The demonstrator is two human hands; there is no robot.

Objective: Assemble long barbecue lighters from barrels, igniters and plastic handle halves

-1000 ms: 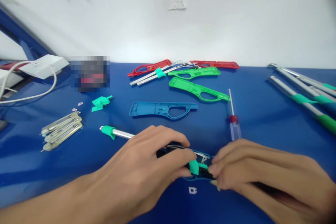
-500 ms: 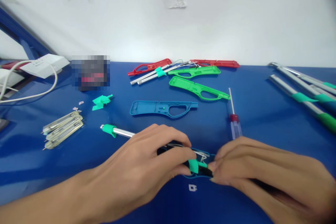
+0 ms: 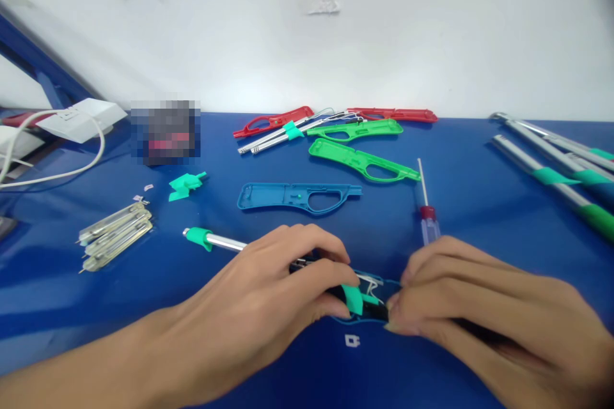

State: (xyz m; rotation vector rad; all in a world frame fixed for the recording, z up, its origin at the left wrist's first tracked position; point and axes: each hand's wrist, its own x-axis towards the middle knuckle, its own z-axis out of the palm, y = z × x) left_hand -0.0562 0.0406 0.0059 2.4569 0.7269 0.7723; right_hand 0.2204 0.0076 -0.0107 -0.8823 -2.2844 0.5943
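Observation:
A half-open gas lighter with a blue handle shell [image 3: 396,285] lies low in front of me, mostly covered by my hands. Its silver tube [image 3: 228,243] points left and carries a green tape wrap [image 3: 201,238] near the tip. My left hand [image 3: 273,294] is closed around the handle's middle, fingertips at a green tape piece [image 3: 354,300]. The thumb and fingertips of my right hand [image 3: 474,297] pinch the right end, by a black part [image 3: 375,311]. White wires [image 3: 370,282] show between the hands. Just below lies a small white plastic piece [image 3: 352,340].
Beyond my hands lie a loose blue shell half [image 3: 288,197], a screwdriver [image 3: 426,214], green shells [image 3: 359,158] and red shells [image 3: 398,114]. Clear fuel tanks [image 3: 118,235] and crumpled green tape [image 3: 186,185] are on the left. Taped tubes [image 3: 547,169] lie at the right.
My right hand has shifted slightly up and right along the lighter's end. My left hand keeps its grip, with its fingers barely moved.

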